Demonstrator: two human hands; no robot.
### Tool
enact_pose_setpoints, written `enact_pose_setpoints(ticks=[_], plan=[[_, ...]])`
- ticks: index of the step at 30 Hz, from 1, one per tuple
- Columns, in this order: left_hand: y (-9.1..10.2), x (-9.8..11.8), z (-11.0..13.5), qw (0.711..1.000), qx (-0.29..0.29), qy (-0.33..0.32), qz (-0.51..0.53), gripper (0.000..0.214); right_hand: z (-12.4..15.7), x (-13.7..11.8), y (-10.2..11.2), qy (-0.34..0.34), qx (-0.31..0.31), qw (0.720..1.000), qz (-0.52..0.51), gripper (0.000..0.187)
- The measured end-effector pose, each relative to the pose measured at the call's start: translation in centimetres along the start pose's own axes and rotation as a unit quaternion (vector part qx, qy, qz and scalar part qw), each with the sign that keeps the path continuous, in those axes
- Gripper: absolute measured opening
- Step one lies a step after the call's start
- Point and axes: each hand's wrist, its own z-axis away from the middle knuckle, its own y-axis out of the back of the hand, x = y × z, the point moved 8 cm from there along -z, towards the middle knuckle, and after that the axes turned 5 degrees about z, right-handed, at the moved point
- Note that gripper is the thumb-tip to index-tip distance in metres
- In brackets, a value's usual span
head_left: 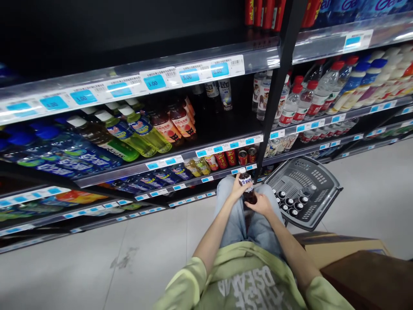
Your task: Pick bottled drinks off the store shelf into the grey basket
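A dark drink bottle [246, 181] with a white cap and a blue-and-white label stands tilted above my knees. Around its upper part wrap the fingers of my left hand [238, 188]. My right hand [262, 205] grips the same bottle near its base. Beside my right knee is a grey shopping basket [322, 189], in which several dark bottles with white caps [289, 201] stand together and one more bottle [309, 190] lies apart from them.
Shelves with price strips [180, 161] run across in front of me. They bear yellow drinks [146, 133], orange-labelled bottles [182, 122], red cans [242, 157] and, right of a black post [274, 86], clear red-capped bottles [325, 88]. Cardboard boxes [345, 247] sit at the lower right.
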Motion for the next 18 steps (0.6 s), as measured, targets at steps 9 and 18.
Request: enact_pose_setpoints(ticks=[9, 18], plan=[[0.1, 0.0, 0.4, 0.988, 0.005, 0.032, 0.150, 0.066, 2.3, 1.3, -1.5, -0.049, -0.043, 0.883, -0.465, 0.064], [0.4, 1.4, 1.1, 0.975, 0.007, 0.027, 0.222, 0.074, 1.3, 1.6, -1.4, -0.066, -0.033, 0.825, -0.560, 0.066]])
